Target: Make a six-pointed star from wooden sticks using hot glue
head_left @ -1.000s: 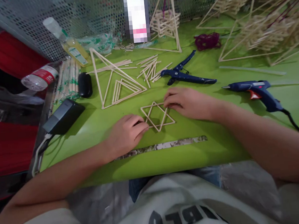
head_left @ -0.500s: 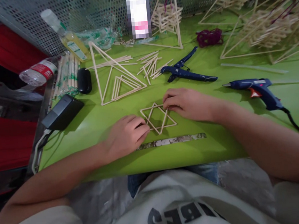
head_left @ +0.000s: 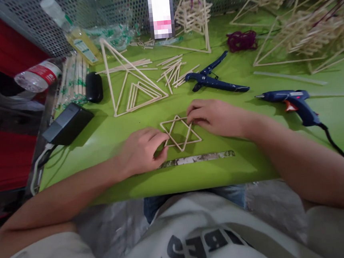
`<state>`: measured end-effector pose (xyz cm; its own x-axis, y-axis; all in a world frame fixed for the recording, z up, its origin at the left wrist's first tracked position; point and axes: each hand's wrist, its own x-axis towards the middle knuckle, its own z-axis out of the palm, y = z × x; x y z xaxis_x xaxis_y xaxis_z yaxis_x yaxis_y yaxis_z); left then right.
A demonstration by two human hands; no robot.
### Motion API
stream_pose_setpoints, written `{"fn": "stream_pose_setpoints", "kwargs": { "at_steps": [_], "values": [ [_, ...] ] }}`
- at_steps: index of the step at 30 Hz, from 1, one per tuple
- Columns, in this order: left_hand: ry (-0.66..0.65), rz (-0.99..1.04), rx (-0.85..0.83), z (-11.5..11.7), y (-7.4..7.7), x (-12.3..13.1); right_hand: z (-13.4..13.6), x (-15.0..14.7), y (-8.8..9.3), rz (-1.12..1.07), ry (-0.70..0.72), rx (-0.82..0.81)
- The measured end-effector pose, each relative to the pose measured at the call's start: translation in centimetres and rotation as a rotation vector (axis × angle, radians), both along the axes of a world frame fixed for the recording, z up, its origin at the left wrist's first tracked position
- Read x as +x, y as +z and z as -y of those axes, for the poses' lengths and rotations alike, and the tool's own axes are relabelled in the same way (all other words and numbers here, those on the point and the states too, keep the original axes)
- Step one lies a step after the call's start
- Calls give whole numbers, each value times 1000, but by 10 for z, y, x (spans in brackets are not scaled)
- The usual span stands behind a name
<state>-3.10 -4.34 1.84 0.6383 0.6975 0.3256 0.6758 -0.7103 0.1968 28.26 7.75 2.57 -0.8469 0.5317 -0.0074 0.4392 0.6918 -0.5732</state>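
Observation:
A six-pointed star of thin wooden sticks (head_left: 180, 133) lies flat on the green table (head_left: 107, 146) in front of me. My left hand (head_left: 142, 151) pinches the star's left point with curled fingers. My right hand (head_left: 216, 117) presses its bent fingertips on the star's upper right point.
A blue glue gun (head_left: 293, 102) lies to the right and blue cutters (head_left: 214, 81) lie behind the star. Nested stick triangles (head_left: 132, 88), loose sticks (head_left: 174, 73), a black power adapter (head_left: 66, 124), bottles (head_left: 39, 75) and finished stick pyramids (head_left: 299, 33) crowd the back. A speckled strip (head_left: 197, 158) lies near the front edge.
Both hands stay on the star; the left fingers have shifted slightly along its left point. The view has tilted a little, nothing else moved.

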Motion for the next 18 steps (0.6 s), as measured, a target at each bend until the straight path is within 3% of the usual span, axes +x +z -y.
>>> {"fn": "stream_pose_setpoints", "kwargs": {
  "at_steps": [8, 12, 15, 18],
  "values": [
    [105, 135, -59, -16, -15, -9, 0, -2, 1, 14, -28, -26],
    [157, 178, -129, -28, -18, -17, 0, 7, 23, 6, -52, 130],
    [117, 121, -214, -35, -16, -21, 15, 34, 52, -113, -290, 375],
    [65, 49, -277, -38, -15, -23, 38, 80, 55, -186, -830, 529]
  ]
}}
